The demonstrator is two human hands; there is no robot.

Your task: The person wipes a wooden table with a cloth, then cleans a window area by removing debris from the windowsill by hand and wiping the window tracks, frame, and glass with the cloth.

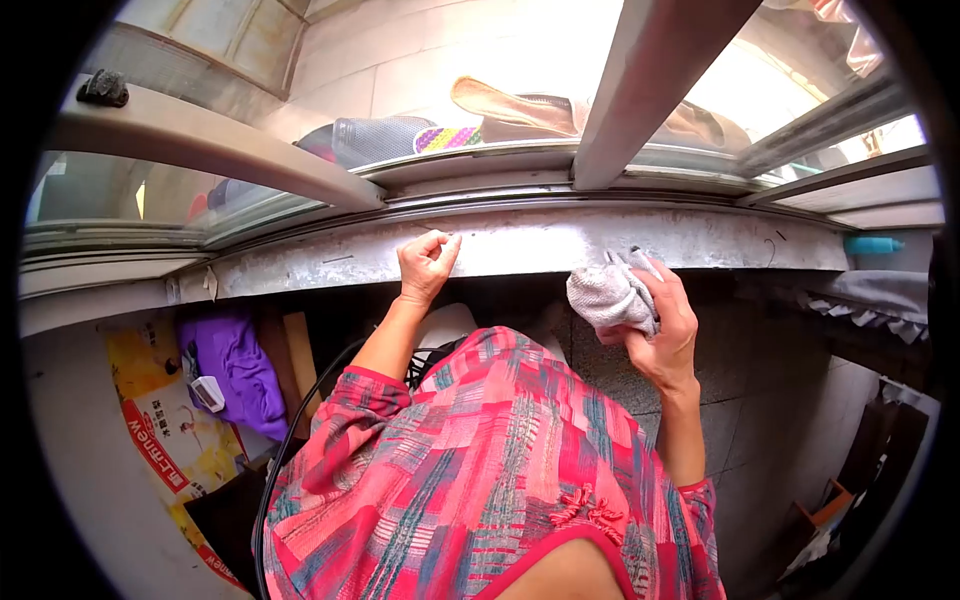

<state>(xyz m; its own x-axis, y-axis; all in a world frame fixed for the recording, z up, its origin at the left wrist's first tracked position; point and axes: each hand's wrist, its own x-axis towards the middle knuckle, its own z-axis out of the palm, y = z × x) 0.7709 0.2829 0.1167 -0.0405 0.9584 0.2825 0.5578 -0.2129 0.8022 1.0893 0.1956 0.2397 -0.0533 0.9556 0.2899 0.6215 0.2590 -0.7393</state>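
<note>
My right hand (pixel 668 330) is wrapped round a crumpled grey cloth (pixel 608 296), held just in front of the window sill. My left hand (pixel 427 265) is curled closed at the sill's front edge, fingers bent in; whether anything small is pinched there is hidden. The pale, stained sill (pixel 510 243) runs across the view below the sliding window's track. Dark specks and marks show on its surface.
Window frame bars (pixel 650 90) rise beyond the sill, with shoes (pixel 525 112) behind the glass. A yellow printed box (pixel 165 430) and purple cloth (pixel 232 365) lie low left. A black cable (pixel 285 440) runs beside my left arm. A turquoise object (pixel 872 245) sits at the sill's right end.
</note>
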